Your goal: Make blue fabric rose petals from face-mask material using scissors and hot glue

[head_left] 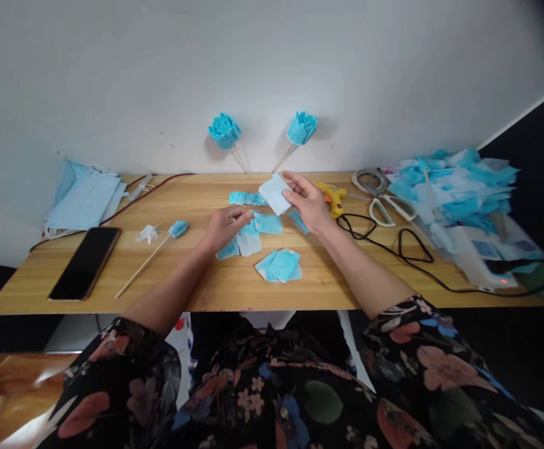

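Note:
Between the thumb and fingers of my right hand [307,201] is a pale blue fabric square [274,193], held up above the table. My left hand [228,227] is beside a loose group of blue fabric pieces [250,242], its fingers curled together at their edge; whether it pinches one is hidden. A small stack of blue pieces [279,265] lies nearer me. Behind the held square lies a folded blue strip [241,198]. To the left rests a wooden stick with a small blue bud [178,229] on its end.
Two blue fabric flowers [224,131] on sticks lean against the wall. On the right are a yellow glue gun [332,198], scissors [382,212], a black cord [412,255], a power strip [475,259] and a blue scrap heap [454,187]. On the left lie face masks [82,196] and a phone [85,263].

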A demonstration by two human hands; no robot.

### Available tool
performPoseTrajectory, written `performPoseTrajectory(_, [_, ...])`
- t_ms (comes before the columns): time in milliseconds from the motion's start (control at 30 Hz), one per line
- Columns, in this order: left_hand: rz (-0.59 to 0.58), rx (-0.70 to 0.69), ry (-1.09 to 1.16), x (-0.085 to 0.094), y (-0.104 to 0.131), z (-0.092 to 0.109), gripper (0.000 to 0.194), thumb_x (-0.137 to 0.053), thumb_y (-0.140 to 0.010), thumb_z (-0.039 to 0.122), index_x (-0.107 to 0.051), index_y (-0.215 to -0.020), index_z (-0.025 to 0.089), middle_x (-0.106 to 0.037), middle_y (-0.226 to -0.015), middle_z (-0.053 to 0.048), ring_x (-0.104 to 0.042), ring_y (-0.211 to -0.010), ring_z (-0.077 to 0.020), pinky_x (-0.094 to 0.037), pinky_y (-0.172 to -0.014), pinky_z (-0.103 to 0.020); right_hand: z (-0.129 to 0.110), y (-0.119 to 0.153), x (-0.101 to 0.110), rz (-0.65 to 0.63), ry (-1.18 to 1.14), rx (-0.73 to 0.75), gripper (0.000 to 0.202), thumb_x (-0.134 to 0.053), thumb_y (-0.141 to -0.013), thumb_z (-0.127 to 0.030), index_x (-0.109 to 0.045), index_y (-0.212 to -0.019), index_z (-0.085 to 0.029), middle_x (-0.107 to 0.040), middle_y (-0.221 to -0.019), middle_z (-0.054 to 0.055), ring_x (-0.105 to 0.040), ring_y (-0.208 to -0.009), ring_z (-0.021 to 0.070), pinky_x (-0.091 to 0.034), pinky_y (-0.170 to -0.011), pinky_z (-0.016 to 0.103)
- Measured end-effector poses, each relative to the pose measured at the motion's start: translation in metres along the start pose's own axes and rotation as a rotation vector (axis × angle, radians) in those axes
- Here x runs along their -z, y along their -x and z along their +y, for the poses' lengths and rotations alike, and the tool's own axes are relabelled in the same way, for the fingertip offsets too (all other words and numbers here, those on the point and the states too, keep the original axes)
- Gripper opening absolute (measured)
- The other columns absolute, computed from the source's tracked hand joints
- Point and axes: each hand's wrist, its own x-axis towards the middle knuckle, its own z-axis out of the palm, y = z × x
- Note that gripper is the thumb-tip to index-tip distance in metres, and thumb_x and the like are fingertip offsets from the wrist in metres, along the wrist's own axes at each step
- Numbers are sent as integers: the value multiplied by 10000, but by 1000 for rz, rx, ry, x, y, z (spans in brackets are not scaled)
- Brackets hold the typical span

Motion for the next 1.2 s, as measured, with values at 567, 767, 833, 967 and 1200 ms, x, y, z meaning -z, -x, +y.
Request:
performPoseTrajectory(567, [-26, 42, 216, -5, 6, 16, 311, -720, -849, 452, -797, -1017, 202, -777, -1117, -72, -683, -1044, -225, -517, -938, -343, -18, 27, -28, -95, 529, 334, 356, -588, -891, -216, -714, -1219, -275, -756, -1121, 51, -691, -1000, 210, -562, -886, 369])
performPoseTrajectory(767, [14, 115, 410, -7, 2, 7, 392, -783, -785, 461, -780, -1067, 189, -779, -1066, -67, -696, -923, -205, -541, -856, -331, -19, 31, -29, -272, 442, 400, 426, -566, -963, -347, -592, -1385, -304, -718, -1192, 65, -664, -1063, 206, -570, -883, 372])
performPoseTrajectory(833, [31, 131, 444, -7, 1, 6, 378, -792, -770, 457, -780, -1027, 181, -775, -952, -53, -678, -805, -173, -538, -792, -319, -22, 32, -29, -278, 455, 375, 431, -519, -984, -362, -574, -1407, -306, -717, -1215, 66, -672, -1078, 209, -569, -908, 386])
performPoseTrajectory(967, [23, 151, 463, -5, 0, 7, 342, -784, -776, 433, -762, -998, 173, -733, -815, -30, -636, -714, -144, -516, -732, -303, -25, 34, -29, -302, 481, 345, 438, -495, -988, -353, -562, -1419, -313, -722, -1246, 57, -686, -1095, 214, -569, -932, 397])
performPoseTrajectory(1200, [88, 206, 476, -4, -1, 5, 222, -698, -813, 320, -663, -665, 158, -621, -610, 5, -542, -587, -101, -455, -633, -255, -26, 35, -28, -216, 492, 326, 395, -504, -978, -339, -603, -1360, -305, -761, -1164, 41, -717, -987, 203, -575, -893, 390])
